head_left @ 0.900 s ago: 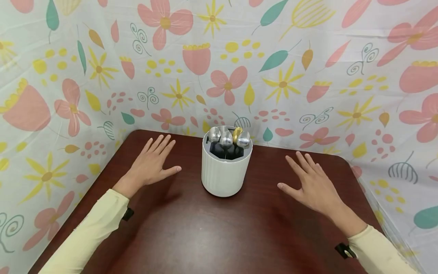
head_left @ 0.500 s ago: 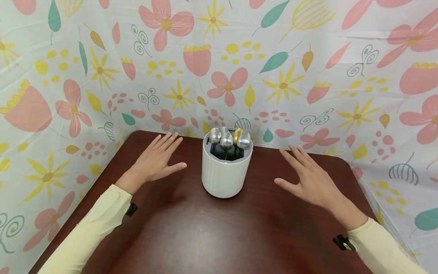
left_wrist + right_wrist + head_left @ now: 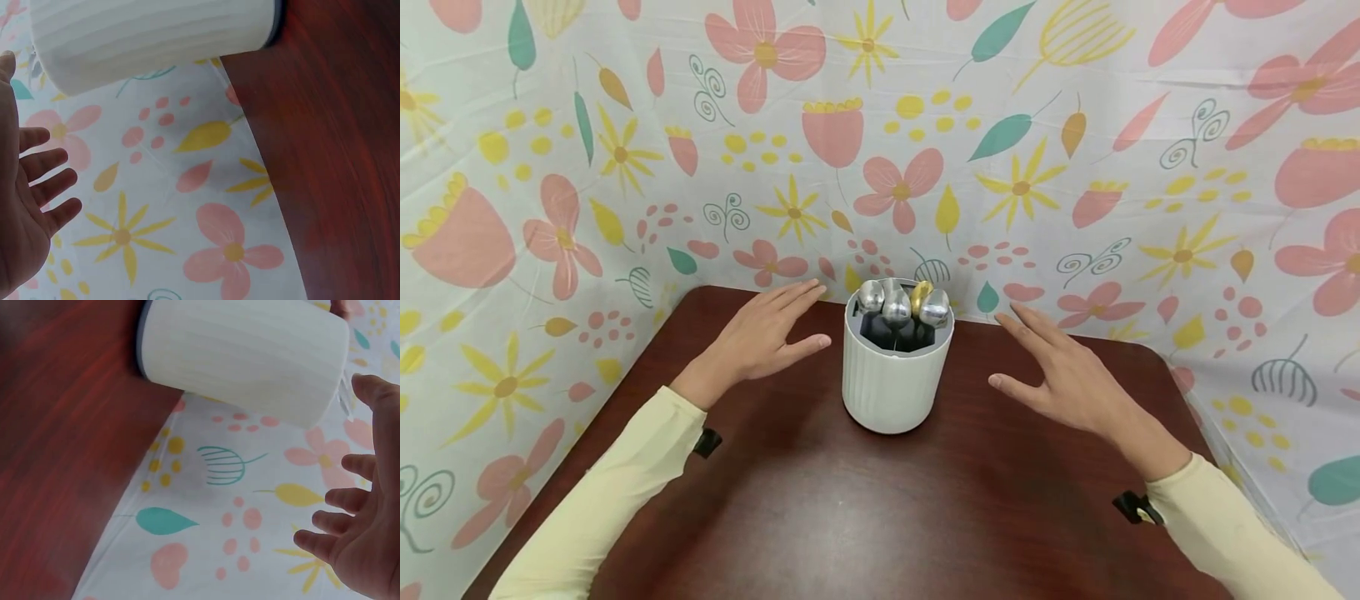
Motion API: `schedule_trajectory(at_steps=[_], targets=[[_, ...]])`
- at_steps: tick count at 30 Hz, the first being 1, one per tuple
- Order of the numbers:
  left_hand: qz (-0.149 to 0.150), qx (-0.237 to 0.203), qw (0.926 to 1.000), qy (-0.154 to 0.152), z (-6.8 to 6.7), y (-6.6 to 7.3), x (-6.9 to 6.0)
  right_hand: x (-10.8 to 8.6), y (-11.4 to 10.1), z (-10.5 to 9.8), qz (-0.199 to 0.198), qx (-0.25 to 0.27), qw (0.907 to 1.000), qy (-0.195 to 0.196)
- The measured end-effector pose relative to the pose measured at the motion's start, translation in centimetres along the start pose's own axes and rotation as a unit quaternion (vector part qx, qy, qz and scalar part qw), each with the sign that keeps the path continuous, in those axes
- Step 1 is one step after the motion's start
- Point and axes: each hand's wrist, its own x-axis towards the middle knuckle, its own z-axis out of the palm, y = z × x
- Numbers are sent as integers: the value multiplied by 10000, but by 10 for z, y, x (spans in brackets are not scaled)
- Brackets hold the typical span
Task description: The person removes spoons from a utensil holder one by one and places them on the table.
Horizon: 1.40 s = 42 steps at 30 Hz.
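Observation:
A white ribbed utensil holder [image 3: 891, 392] stands upright on the table, its grey inside divided by dark compartments. Several silver spoons [image 3: 896, 307] and one gold spoon [image 3: 920, 297] stick out of its top, bowls up. To the left of the holder is my left hand [image 3: 758, 337], raised with straight fingers and thumb pointing toward it, apart from it. My right hand [image 3: 1067, 375] hovers on the other side with its fingers spread, also apart from the holder. Both wrist views show the holder's side, in the left wrist view the white wall [image 3: 156, 37] and in the right the same wall [image 3: 244, 356].
The dark red-brown table [image 3: 842, 517] has rounded back corners. A white cloth [image 3: 880, 125] printed with flowers and leaves hangs behind and along both sides. Dark straps [image 3: 707, 442] show at the cuffs of the pale yellow sleeves [image 3: 617, 492].
Both hands have moved inward toward the holder, the left to the right and the right to the left. The holder and its spoons have not moved.

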Motion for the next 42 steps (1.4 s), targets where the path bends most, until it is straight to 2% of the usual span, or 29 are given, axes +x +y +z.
schedule_trajectory(at_steps=[11,26,33,42], targets=[[340,-691,9968,228,-3,11,15,18,-9,-8,-177,313,9993,-141],[1,-1564,9877,60,11,17,25,48,-14,-12,-242,1216,9922,137],[-144,-1899,9817,15,16,18,28,64,-17,-10,-488,1744,9829,327],[-256,-2099,9774,60,20,18,30,80,-21,0,-224,2513,9662,523]])
